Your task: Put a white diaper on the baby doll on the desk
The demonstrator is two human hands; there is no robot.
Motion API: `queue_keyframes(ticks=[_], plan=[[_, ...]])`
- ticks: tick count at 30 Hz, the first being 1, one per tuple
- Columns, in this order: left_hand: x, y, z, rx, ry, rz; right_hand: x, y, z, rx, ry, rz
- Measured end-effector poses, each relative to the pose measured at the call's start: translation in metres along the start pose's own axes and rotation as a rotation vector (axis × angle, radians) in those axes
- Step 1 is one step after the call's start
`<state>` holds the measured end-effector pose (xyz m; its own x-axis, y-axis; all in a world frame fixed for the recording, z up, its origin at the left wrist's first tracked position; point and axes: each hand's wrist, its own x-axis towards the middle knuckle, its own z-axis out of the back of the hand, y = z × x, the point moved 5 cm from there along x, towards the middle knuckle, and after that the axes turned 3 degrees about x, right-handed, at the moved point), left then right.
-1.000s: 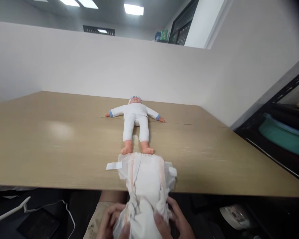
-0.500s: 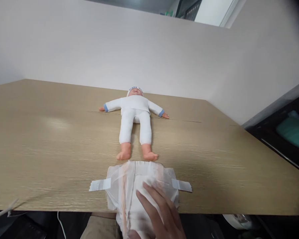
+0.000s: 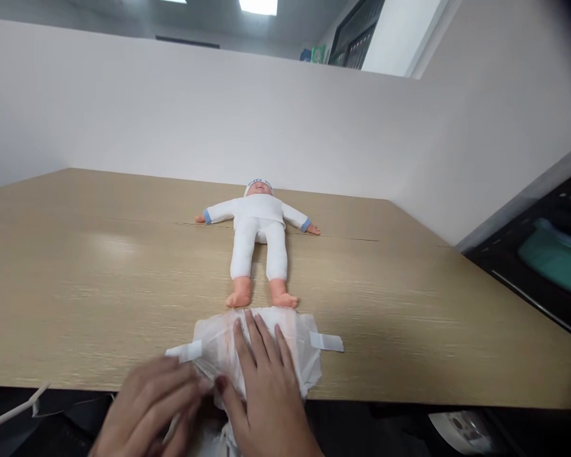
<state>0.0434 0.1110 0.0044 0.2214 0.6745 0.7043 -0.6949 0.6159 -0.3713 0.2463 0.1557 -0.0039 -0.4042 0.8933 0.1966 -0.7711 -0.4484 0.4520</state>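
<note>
An unfolded white diaper (image 3: 307, 355) lies at the table's front edge, its two side tapes spread outward and its lower part hanging toward me. My right hand (image 3: 269, 393) rests flat on the middle of the diaper, fingers stretched toward the doll. At the diaper's lower left edge, my left hand (image 3: 155, 400) has its fingers closed on the thin side material, just below the left tape (image 3: 185, 351). Beyond the diaper a baby doll (image 3: 260, 228) in a white suit with blue cuffs lies on its back, arms spread, bare feet toward me.
The wooden table (image 3: 400, 304) runs back to a pale partition wall (image 3: 219, 120). A dark rack (image 3: 542, 279) with a teal item stands at the right. A white cable (image 3: 16, 409) hangs at the lower left, and a white object (image 3: 461, 431) lies below the table.
My left hand has come into view and taken hold of the diaper's left side. The right hand has flattened onto the middle, and the diaper sits slightly farther left. The camera has tilted up.
</note>
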Motion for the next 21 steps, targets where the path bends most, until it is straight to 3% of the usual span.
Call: queue_keyframes(ticks=[2,4,6,8,11,14,21], plan=[[0.051,0.017,0.004,0.189,0.039,-0.167,0.003,0.005,-0.004,0.023,-0.008,-0.004],[0.103,0.037,0.000,0.339,0.112,-0.210,0.005,0.006,-0.005,0.035,-0.043,-0.001],[0.145,0.049,-0.015,0.415,0.202,-0.257,0.005,0.005,-0.001,0.030,-0.085,-0.012],[0.168,0.055,-0.039,0.467,0.357,-0.343,0.004,0.002,0.005,0.009,-0.085,-0.029],[0.177,0.055,-0.078,0.468,0.568,-0.486,0.003,-0.002,0.012,-0.020,-0.014,-0.037],[0.179,0.054,-0.105,0.415,0.674,-0.588,0.003,-0.003,0.016,-0.022,-0.013,-0.035],[0.189,0.061,-0.126,0.269,0.775,-0.662,0.003,-0.009,0.008,-0.030,-0.053,-0.006]])
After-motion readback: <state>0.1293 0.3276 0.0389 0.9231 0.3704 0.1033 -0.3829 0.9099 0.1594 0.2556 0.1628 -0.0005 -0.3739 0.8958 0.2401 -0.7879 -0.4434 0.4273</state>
